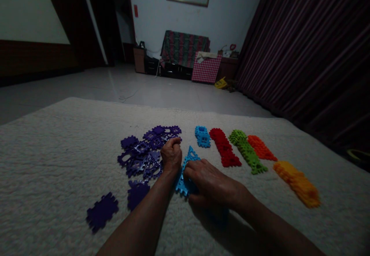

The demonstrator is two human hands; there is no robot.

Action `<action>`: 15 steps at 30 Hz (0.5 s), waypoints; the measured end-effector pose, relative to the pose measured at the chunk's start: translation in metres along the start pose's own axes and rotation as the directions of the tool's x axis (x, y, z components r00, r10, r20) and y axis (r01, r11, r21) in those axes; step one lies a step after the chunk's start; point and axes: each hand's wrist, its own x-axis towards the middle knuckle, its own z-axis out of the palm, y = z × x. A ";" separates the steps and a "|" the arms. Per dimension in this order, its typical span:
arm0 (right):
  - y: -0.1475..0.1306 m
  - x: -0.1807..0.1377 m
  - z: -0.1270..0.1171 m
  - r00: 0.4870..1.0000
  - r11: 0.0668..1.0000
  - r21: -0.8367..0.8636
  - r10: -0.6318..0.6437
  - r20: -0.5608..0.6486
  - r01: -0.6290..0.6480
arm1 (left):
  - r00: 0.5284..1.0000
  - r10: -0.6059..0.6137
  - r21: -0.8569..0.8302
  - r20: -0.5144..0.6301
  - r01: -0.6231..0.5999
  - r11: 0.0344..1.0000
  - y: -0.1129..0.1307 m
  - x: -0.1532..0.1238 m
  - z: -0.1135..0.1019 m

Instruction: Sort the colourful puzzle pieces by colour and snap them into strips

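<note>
My left hand (171,154) is closed, its fingers curled at the right side of a heap of purple interlocking plastic tiles (141,159); whatever it may hold is hidden. My right hand (204,179) bends its fingers around light blue interlocking tiles (182,186), which partly show to the left of the knuckles. A blue triangular tile (190,154) points away from me just beyond those fingers. Under the right wrist, in shadow, more blue is dimly visible. Two purple tiles, one of them a solid one (102,211), lie apart from the heap, nearer to me.
Rows of overlapping tiles lie at the right: blue (203,137), red (224,148), green (247,151), orange (261,147) and yellow-orange (297,183). All rest on a cream quilted cover (72,133). Beyond its far edge are a tiled floor (173,92) and a cloth-draped cabinet (185,48).
</note>
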 end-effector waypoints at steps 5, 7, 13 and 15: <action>0.006 0.000 -0.006 0.999 0.996 0.081 -0.039 -0.028 0.041 | 1.000 0.021 -0.013 0.000 -0.021 1.000 -0.002 0.000 0.000; 0.008 0.000 -0.009 0.999 0.991 0.125 -0.041 -0.021 0.043 | 1.000 0.025 -0.016 0.000 -0.025 1.000 -0.003 0.000 0.000; 0.007 0.004 -0.007 0.998 0.992 0.110 -0.064 0.008 0.063 | 0.999 0.036 -0.043 -0.008 -0.037 0.998 -0.007 0.001 0.003; 0.007 0.005 -0.005 0.997 0.991 0.109 -0.080 0.004 0.079 | 0.999 0.033 -0.044 -0.013 -0.033 0.998 -0.007 0.001 0.003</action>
